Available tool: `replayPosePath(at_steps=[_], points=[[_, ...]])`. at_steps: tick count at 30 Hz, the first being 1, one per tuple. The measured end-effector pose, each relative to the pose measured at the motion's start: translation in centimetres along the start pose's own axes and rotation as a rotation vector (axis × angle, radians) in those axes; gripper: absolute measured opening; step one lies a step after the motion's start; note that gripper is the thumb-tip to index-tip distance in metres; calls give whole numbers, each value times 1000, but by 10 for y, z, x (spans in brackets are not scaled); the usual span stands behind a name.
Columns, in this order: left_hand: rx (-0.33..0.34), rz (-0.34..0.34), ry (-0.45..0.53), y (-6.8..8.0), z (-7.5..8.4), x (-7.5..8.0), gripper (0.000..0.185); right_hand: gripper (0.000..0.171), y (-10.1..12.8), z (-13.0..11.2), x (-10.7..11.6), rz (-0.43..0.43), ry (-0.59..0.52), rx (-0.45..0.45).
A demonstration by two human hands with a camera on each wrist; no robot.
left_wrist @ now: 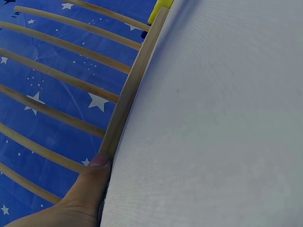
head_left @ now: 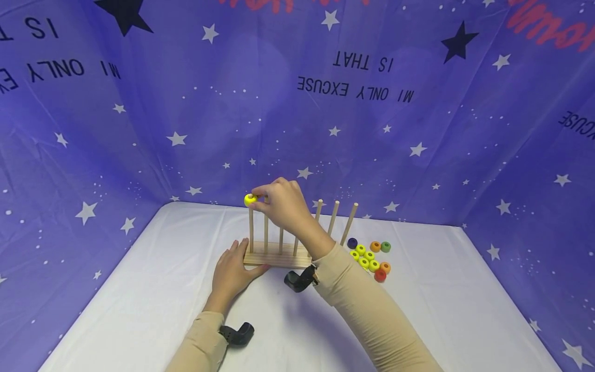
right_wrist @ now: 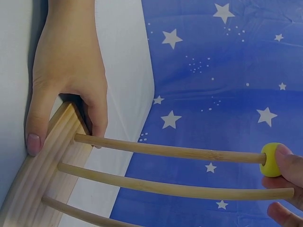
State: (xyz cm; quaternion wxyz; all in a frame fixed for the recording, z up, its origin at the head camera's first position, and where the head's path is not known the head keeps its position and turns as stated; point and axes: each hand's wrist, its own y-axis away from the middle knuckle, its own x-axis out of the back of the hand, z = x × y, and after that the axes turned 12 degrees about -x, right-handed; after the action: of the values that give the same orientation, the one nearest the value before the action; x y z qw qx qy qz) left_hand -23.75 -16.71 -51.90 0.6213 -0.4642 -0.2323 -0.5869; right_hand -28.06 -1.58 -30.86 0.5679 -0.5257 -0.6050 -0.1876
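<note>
From the head view, a small round yellow bead [head_left: 250,199] with a hole through it sits at the top of the end peg [head_left: 251,225] of a wooden rack [head_left: 276,256], a flat base with a row of upright pegs. The right hand [head_left: 281,202] pinches the bead between its fingertips, just at its own far-left edge. The left hand [head_left: 232,271] lies below it with fingers fairly straight, thumb and fingers bracing the near end of the rack's base on the white tabletop [head_left: 153,289]. Off to the right of the right forearm lies a cluster of loose beads [head_left: 370,256] in yellow, orange, green, red and dark blue.

In the left wrist view, the thumb [left_wrist: 94,172] presses against the end of the rack base [left_wrist: 135,80], which rests on the tabletop [left_wrist: 213,118].

In the right wrist view, the bead [right_wrist: 271,160] is threaded on the tip of the peg [right_wrist: 170,151], held by fingertips [right_wrist: 289,163]. Across from it, the left hand [right_wrist: 66,66] clasps the base's end [right_wrist: 47,161], thumb on one side and fingers on the other.
</note>
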Motion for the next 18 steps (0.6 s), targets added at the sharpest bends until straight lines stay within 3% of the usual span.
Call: replayPosePath(at_steps=[18], points=[[20,-2,1,0,3,1,105,31,0,-1,2,-39,4,-12]])
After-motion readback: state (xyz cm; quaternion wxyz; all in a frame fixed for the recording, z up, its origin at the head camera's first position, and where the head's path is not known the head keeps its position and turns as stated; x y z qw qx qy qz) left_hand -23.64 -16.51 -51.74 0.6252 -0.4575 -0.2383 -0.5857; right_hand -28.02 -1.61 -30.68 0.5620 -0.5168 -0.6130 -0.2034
